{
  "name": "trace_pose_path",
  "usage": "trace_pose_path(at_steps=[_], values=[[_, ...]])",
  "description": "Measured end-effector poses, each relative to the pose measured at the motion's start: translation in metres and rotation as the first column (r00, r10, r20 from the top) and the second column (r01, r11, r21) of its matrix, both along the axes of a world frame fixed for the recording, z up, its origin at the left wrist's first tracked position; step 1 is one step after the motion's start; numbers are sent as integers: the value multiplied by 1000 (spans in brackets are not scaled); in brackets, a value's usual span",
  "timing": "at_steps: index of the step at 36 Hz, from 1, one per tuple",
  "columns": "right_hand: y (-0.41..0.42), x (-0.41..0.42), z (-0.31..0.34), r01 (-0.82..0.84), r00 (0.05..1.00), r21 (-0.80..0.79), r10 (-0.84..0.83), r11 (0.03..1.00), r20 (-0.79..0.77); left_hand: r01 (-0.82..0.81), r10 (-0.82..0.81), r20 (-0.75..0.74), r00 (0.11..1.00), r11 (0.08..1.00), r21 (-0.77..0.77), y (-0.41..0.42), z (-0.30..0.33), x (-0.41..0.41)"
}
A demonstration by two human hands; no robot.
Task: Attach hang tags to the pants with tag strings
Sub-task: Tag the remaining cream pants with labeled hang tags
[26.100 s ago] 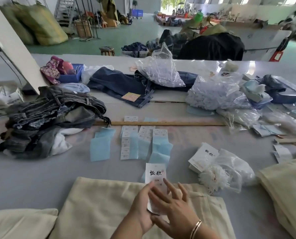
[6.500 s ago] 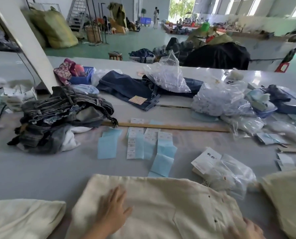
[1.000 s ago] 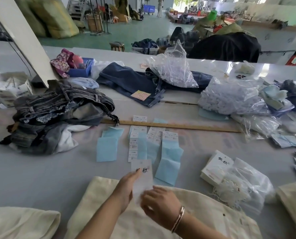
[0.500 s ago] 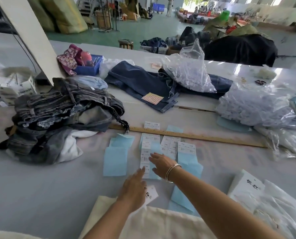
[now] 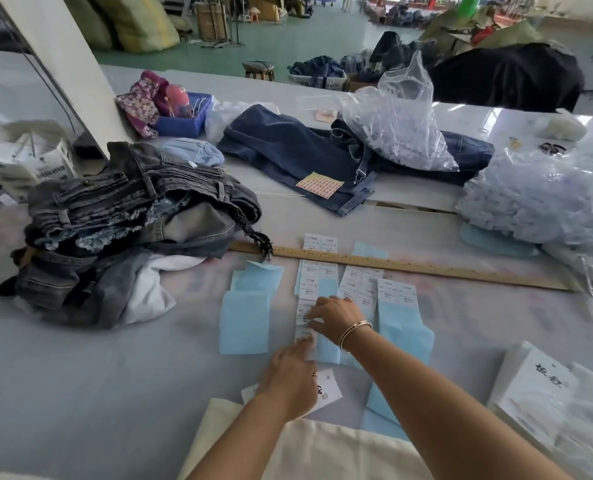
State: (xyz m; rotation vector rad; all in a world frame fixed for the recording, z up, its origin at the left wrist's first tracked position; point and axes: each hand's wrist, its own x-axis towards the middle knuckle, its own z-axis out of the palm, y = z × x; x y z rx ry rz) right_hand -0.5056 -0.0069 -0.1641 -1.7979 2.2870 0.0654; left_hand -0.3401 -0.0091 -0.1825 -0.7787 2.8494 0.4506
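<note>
The right hand (image 5: 336,317) is reaching forward over the grey table (image 5: 80,393), and its curled fingertips are pinching a white label on the sticker strip (image 5: 305,308). The left hand (image 5: 290,379) is lying flat, fingers straight, pressing on the near end of the same strip. The hang tag (image 5: 328,389) is lying partly under the left hand, not gripped. The cream pants (image 5: 322,452) are lying at the near edge, under both forearms.
</note>
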Motion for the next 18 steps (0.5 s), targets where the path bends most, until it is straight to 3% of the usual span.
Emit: trace_pose_path(at_steps=[3, 5, 9, 11, 13, 16, 18], values=[[-2, -1, 1, 103, 991, -51, -98, 993, 90, -4, 3, 16, 1000, 1000, 11, 1, 1, 1], [-4, -4, 6, 309, 919, -104, -269, 945, 288, -30, 29, 19, 999, 998, 50, 0, 1, 2], [-1, -25, 31, 730, 543, -148, -434, 667, 719, -8, 3, 40, 999, 993, 121, -7, 3, 4], [10, -37, 51, 849, 306, -80, -362, 522, 881, 26, -43, 105, 994, 988, 155, -9, 10, 3], [32, -44, 71, 890, 145, -12, -257, 456, 955, -2, -26, 110, 994, 969, 247, -11, 24, 4], [77, -38, 94, 900, -37, 70, -84, 431, 996, -155, 196, -28, 980, 849, 505, -15, 53, 10], [110, -26, 104, 911, -110, 97, 11, 400, 994, -231, 413, -139, 900, 723, 651, -14, 72, 17]])
